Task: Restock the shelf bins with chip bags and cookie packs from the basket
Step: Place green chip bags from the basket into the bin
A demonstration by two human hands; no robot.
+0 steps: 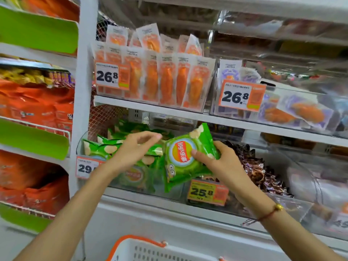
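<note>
Now green chip bag (186,159) pinched in right hand (218,162) fingers (197,154), left hand (131,149) fingers relaxed beside it.

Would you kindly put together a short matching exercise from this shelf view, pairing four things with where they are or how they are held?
Things:
1. green chip bag
2. left hand
3. orange-handled basket
4. brown snack packs

Places or states:
A. at the bottom edge of the view, below the shelves
B. in the bin to the right of the green chip bin
C. gripped by the right hand in front of the lower shelf
D. resting on the chip bags already in the bin, fingers straight

Pairs: 1-C, 2-D, 3-A, 4-B
</note>
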